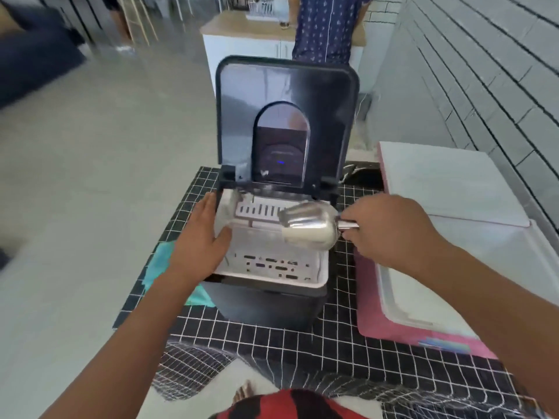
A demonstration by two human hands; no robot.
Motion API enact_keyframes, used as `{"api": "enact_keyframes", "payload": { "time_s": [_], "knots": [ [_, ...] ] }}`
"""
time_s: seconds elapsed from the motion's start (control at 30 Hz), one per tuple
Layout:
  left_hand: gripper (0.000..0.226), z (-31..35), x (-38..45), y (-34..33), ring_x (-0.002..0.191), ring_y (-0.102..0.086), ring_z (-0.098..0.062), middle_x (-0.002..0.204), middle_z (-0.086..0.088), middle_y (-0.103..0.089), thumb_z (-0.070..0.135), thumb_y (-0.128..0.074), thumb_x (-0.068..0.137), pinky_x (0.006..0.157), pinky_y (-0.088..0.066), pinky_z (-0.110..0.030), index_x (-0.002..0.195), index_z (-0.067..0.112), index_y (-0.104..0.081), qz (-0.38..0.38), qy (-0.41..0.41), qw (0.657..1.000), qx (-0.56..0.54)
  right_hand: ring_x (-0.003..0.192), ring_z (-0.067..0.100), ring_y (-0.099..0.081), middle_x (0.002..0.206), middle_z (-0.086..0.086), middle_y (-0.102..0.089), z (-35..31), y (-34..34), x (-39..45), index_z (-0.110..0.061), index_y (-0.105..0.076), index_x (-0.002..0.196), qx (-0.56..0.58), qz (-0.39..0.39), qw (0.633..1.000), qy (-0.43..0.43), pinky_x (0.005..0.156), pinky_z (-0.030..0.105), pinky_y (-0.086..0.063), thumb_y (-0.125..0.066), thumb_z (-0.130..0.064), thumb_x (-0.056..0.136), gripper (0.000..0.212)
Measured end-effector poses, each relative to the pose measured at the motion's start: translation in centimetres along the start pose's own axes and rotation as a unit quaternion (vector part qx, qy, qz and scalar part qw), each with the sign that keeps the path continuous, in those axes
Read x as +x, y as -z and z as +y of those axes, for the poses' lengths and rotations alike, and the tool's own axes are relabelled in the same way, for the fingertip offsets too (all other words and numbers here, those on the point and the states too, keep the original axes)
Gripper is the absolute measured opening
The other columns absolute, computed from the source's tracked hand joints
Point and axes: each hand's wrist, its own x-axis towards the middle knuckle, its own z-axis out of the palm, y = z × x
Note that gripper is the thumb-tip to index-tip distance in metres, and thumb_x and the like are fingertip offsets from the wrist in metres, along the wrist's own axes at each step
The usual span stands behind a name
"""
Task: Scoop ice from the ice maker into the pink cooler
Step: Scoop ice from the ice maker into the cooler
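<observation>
A dark ice maker (266,303) stands on a black checked cloth, its lid (287,95) raised upright. Inside it sits a white slotted basket (272,267); I cannot make out ice in the blur. My left hand (198,240) rests flat on the left rim, thumb over the inner edge. My right hand (390,231) grips the handle of a metal scoop (308,225), whose bowl hangs over the right side of the basket, mouth pointing left. To the right lies the pink cooler (393,322), open, with a white inside and its white lid (447,182) tipped back.
A teal cloth (160,261) lies under the ice maker's left side. The table cloth (290,349) drapes over the near edge. A white tiled wall (484,71) rises on the right. Behind the table stand a white counter (248,46) and a person in a blue patterned garment (326,28).
</observation>
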Motion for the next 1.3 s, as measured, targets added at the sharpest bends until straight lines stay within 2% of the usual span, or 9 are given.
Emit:
{"api": "enact_keyframes", "payload": {
  "time_s": [0.2,0.33,0.47,0.67,0.8,0.93,1.07,1.13,1.3],
  "knots": [
    [0.066,-1.6,0.4,-0.3,0.138,-0.027,-0.012,0.163,0.002,-0.005,0.000,-0.044,0.093,0.091,-0.027,-0.011,0.154,0.012,-0.021,-0.029,-0.042,0.998,-0.035,0.046,0.016,-0.030,0.054,-0.003,-0.032,-6.6,0.7,3.4,-0.019,-0.028,0.054,-0.179,-0.069,0.978,0.081,0.044,0.025,-0.019,-0.044,0.002,0.068,0.029],
    [0.066,-2.0,0.3,-0.2,0.131,-0.031,-0.008,0.163,0.007,-0.003,0.000,-0.044,0.094,0.085,-0.039,-0.020,0.154,0.014,-0.021,-0.029,-0.055,0.996,-0.066,0.045,0.015,-0.032,0.053,-0.004,-0.038,-9.9,-0.7,5.9,-0.019,-0.040,0.054,-0.247,-0.132,0.954,0.103,0.042,0.025,-0.019,-0.045,0.001,0.072,0.027],
    [0.066,-2.3,0.3,-0.3,0.133,-0.023,-0.003,0.163,0.008,-0.003,0.001,-0.043,0.094,0.089,-0.028,-0.013,0.154,0.015,-0.020,-0.029,-0.061,0.994,-0.089,0.054,0.016,-0.043,0.064,-0.003,-0.046,-11.7,-2.4,8.9,-0.017,-0.049,0.064,-0.247,-0.271,0.926,0.093,0.045,0.026,-0.028,-0.051,-0.005,0.080,0.020],
    [0.067,-2.7,0.3,-0.4,0.134,-0.023,0.004,0.162,0.014,-0.002,0.003,-0.046,0.093,0.084,-0.027,-0.005,0.154,0.018,-0.022,-0.035,-0.056,0.991,-0.117,0.067,0.016,-0.064,0.070,-0.004,-0.066,-8.0,-3.0,11.6,-0.015,-0.068,0.074,-0.122,-0.393,0.910,0.059,0.060,0.028,-0.053,-0.067,-0.028,0.075,0.013],
    [0.069,-2.9,0.6,-0.7,0.121,-0.010,0.027,0.162,0.015,-0.002,0.002,-0.047,0.092,0.077,-0.028,0.001,0.154,0.019,-0.022,-0.046,-0.056,0.990,-0.120,0.052,0.013,-0.049,0.055,-0.004,-0.051,-6.9,-4.5,10.5,-0.016,-0.059,0.060,-0.054,-0.354,0.931,0.071,0.047,0.022,-0.036,-0.065,-0.031,0.076,0.024],
    [0.068,-3.1,0.5,-0.9,0.115,-0.002,0.038,0.162,0.015,-0.003,0.002,-0.047,0.092,0.075,-0.024,0.010,0.154,0.018,-0.023,-0.053,-0.053,0.989,-0.129,0.057,0.016,-0.047,0.059,-0.003,-0.049,-6.4,-5.3,9.5,-0.015,-0.046,0.055,-0.040,-0.310,0.948,0.058,0.048,0.023,-0.032,-0.065,-0.032,0.074,0.032],
    [0.068,-3.0,0.4,-0.9,0.107,-0.008,0.041,0.162,0.014,-0.002,0.003,-0.047,0.093,0.066,-0.031,0.000,0.154,0.018,-0.021,-0.051,-0.046,0.990,-0.124,0.056,0.014,-0.046,0.061,-0.003,-0.050,-6.3,-5.3,9.1,-0.015,-0.044,0.054,-0.033,-0.291,0.954,0.057,0.048,0.024,-0.032,-0.065,-0.032,0.076,0.035],
    [0.068,-3.0,0.5,-0.9,0.110,-0.020,0.032,0.162,0.011,-0.005,0.002,-0.048,0.092,0.067,-0.032,-0.005,0.153,0.017,-0.023,-0.050,-0.044,0.990,-0.126,0.060,0.016,-0.050,0.066,-0.001,-0.053,-6.3,-5.4,9.1,-0.016,-0.048,0.057,-0.032,-0.285,0.956,0.063,0.049,0.025,-0.034,-0.064,-0.032,0.077,0.031],
    [0.068,-3.1,0.5,-1.0,0.096,-0.016,0.042,0.162,0.014,-0.003,0.003,-0.048,0.092,0.064,-0.038,-0.008,0.154,0.019,-0.022,-0.050,-0.043,0.990,-0.126,0.064,0.019,-0.054,0.072,-0.001,-0.054,-7.0,-5.8,8.8,-0.016,-0.062,0.081,-0.074,-0.216,0.971,0.073,0.048,0.025,-0.033,-0.059,-0.024,0.079,0.009]
  ]
}}
